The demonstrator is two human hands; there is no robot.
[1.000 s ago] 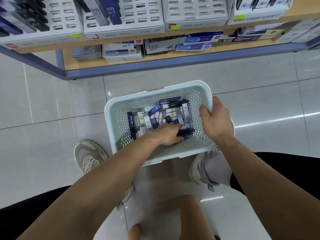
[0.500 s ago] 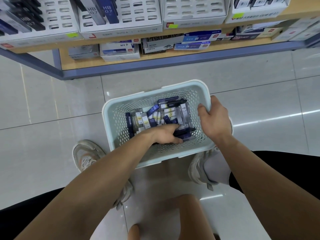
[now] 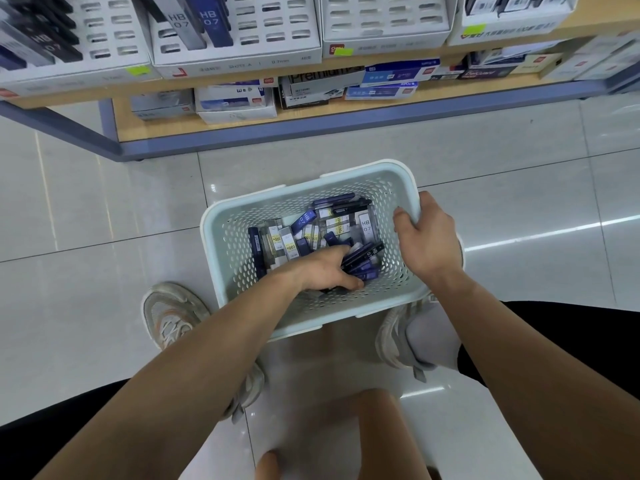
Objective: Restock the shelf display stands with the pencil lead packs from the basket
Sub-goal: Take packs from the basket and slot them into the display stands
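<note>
Down in the basket (image 3: 223, 237) on the floor, the left hand (image 3: 325, 271) curls round a bunch of pencil lead packs (image 3: 363, 259), likely gathering several for one trip. The right hand (image 3: 429, 237) grips the rim to steady it. The display stands (image 3: 242, 39) sit on the shelf above.

I see the basket (image 3: 346, 172) on the floor, with the display stands (image 3: 242, 39) at twelve o'clock on the shelf (image 3: 311, 114). My left hand (image 3: 325, 271) is inside the basket, gripping dark blue pencil lead packs (image 3: 363, 259). My right hand (image 3: 427, 240) holds the rim at three o'clock.
</note>
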